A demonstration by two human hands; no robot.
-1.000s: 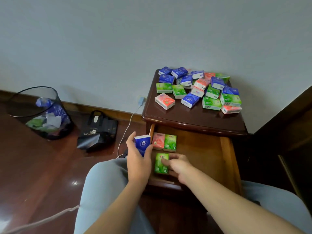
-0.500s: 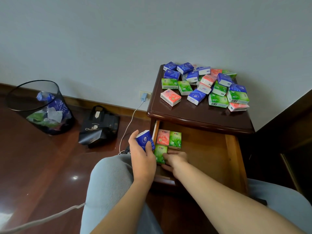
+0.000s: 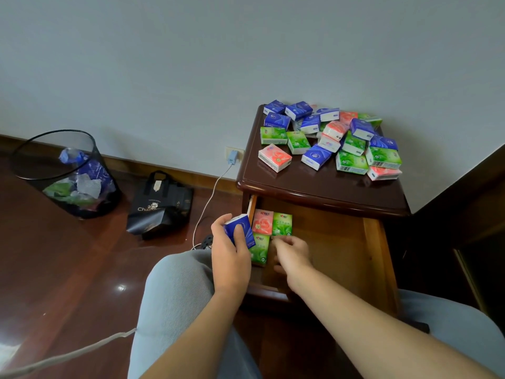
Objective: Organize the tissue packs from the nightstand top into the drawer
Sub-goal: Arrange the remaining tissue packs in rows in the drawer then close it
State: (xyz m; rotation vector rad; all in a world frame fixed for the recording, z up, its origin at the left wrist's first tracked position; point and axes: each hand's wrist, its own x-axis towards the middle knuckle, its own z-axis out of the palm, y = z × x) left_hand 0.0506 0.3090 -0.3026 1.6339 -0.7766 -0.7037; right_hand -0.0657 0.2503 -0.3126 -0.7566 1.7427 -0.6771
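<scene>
Inside the drawer (image 3: 341, 255), at 9 o'clock, 3 packs lie; our right hand (image 3: 291, 251) rests loosely beside the green pack (image 3: 259, 248). Our left hand (image 3: 231, 255) clasps the blue pack (image 3: 240, 228), which we judge goes in next.

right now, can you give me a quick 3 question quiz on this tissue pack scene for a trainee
1. True or false: the left hand holds a blue tissue pack.
2. How many packs lie flat in the drawer? A) one B) three C) six
3. Fill in: the right hand rests inside the drawer beside the ______ pack at the front.

Key
1. True.
2. B: a pink pack and a green pack at the back, one green in front.
3. Green.
</scene>
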